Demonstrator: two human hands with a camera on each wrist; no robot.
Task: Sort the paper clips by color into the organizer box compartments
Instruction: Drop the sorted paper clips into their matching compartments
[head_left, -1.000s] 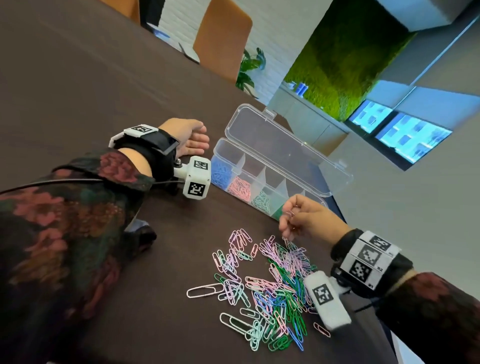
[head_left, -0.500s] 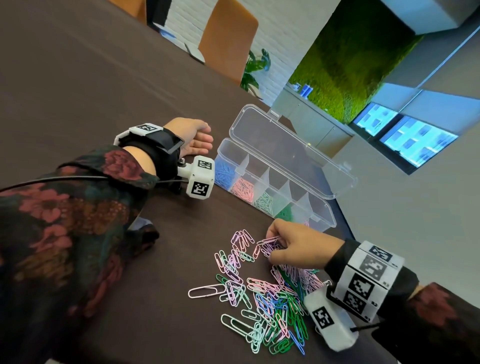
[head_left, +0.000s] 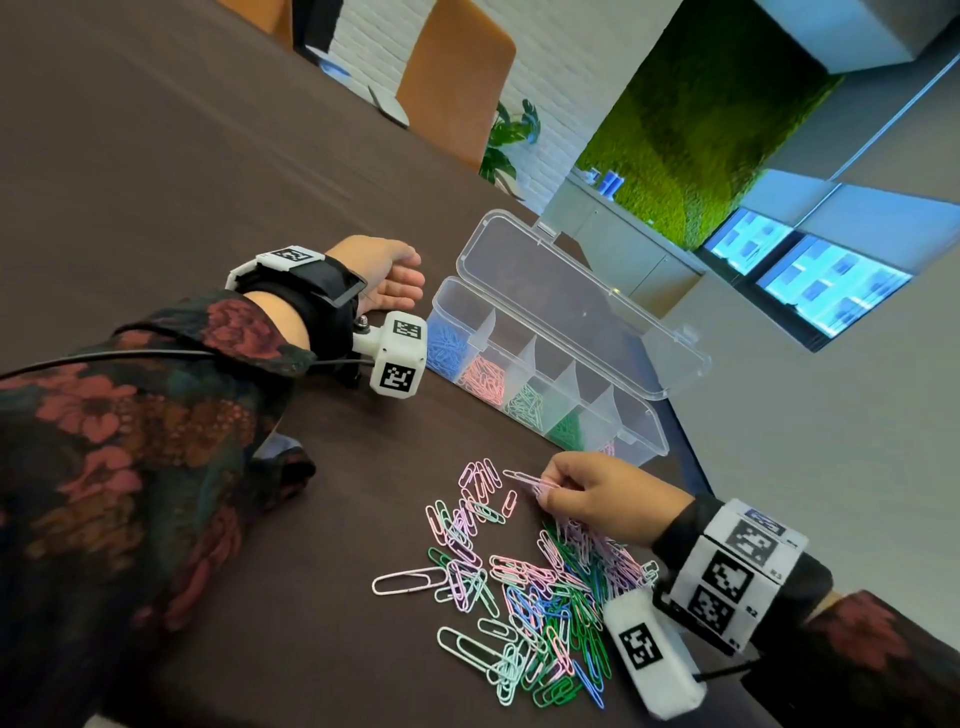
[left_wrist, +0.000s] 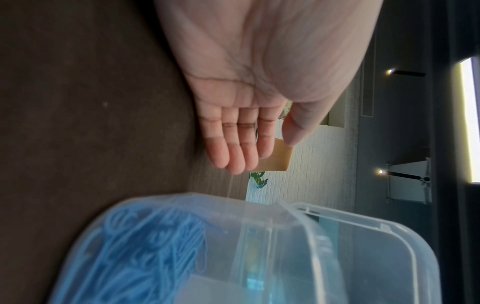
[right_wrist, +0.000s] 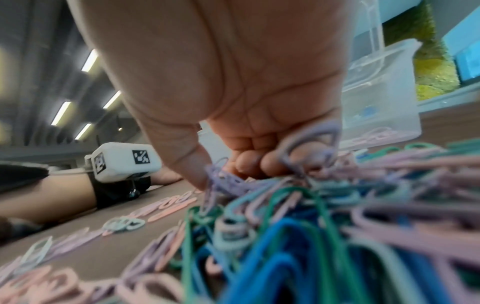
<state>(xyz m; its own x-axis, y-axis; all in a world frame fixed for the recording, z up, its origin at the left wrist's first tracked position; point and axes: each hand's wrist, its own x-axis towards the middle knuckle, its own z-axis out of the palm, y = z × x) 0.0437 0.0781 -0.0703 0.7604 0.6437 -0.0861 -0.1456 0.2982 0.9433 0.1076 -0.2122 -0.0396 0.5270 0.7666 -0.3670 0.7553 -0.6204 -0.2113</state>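
Note:
A heap of mixed paper clips (head_left: 524, 597) in pink, lilac, green, mint and blue lies on the dark table. My right hand (head_left: 592, 493) is at the heap's far edge, thumb and fingers pinching lilac clips (head_left: 530, 480); in the right wrist view the lilac clips (right_wrist: 223, 181) sit between the curled fingers. The clear organizer box (head_left: 644, 415) stands open behind, with blue, pink, mint, green and lilac clips in separate compartments. My left hand (head_left: 387, 275) rests flat and empty on the table beside the box's blue end (left_wrist: 145, 257).
The box lid (head_left: 571, 301) lies tilted back behind the compartments. The table edge runs just right of the box. An orange chair (head_left: 452, 78) stands at the far side. Bare tabletop (head_left: 156, 182) spreads to the left.
My right hand came down from near the box to the heap's far edge and now pinches lilac clips. The left hand has stayed still.

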